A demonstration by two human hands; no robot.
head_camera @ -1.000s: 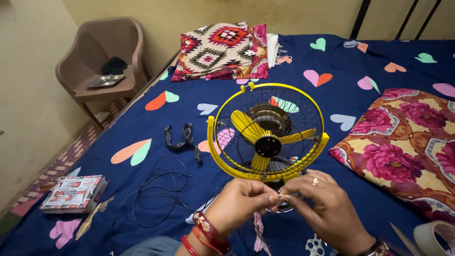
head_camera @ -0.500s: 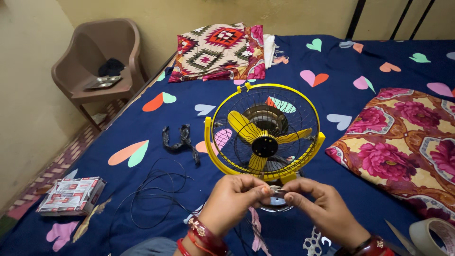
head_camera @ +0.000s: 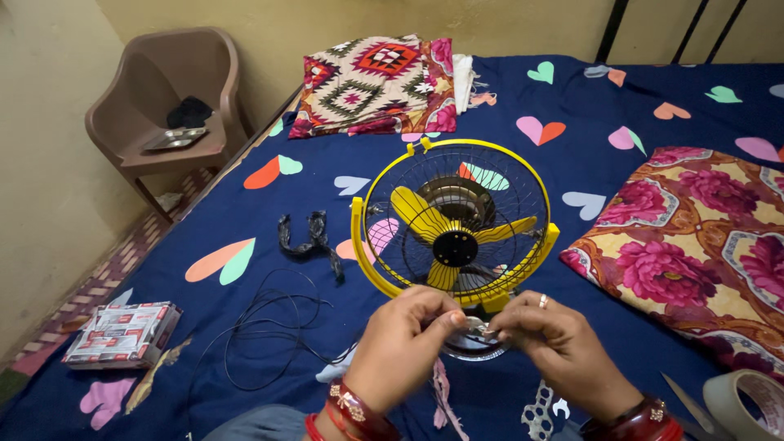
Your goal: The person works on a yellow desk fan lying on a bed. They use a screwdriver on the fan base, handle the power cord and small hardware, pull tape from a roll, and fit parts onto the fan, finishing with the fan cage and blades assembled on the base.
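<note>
A small yellow table fan (head_camera: 454, 224) with a wire cage and yellow blades lies tilted on the dark blue bedsheet (head_camera: 269, 212). My left hand (head_camera: 404, 343) and my right hand (head_camera: 551, 343) meet just below the fan, at its round base (head_camera: 475, 347). Both pinch something small between the fingertips near the base; what it is I cannot make out. Red bangles sit on both wrists, and a ring on my right hand.
A thin black cable (head_camera: 261, 335) loops left of my hands, beside a black strap (head_camera: 309, 241). A small printed box (head_camera: 122, 333) lies at the bed's left edge. Floral pillow (head_camera: 694, 245) at right, patterned pillow (head_camera: 376, 82) at the back, brown plastic chair (head_camera: 167, 106) off the bed, tape roll (head_camera: 755, 404) at bottom right.
My hands stay pinched together at the fan's base. The view has shifted slightly, so the fan sits a little lower and left in frame.
</note>
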